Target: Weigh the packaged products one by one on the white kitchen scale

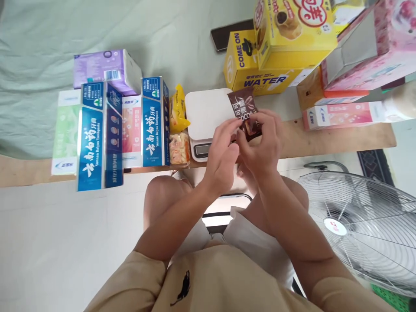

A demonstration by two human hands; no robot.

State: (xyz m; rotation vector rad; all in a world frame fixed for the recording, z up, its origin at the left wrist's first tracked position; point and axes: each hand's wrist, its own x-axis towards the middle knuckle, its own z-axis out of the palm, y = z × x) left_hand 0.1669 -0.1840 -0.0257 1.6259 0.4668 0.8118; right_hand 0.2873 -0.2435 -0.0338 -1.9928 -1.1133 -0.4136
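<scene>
A small brown cocoa snack packet (242,102) is held between my two hands, over the right edge of a white kitchen scale (206,110). My left hand (224,156) is closed, its fingertips at the packet's lower left part. From the other side my right hand (261,145) grips the packet, fingers bent over its lower right. The fingers hide part of its lower end. Left of the scale lie a yellow snack packet (178,110) and a clear-wrapped pale snack (179,149). The scale's display (201,150) looks dark.
Toothpaste boxes (91,138) and a purple tissue pack (97,69) stand at the left. Yellow boxes (266,80), a phone (217,37), a pink box (390,47) and a pink-white carton (344,115) are at the right. A floor fan (357,216) stands below the wooden edge (341,141).
</scene>
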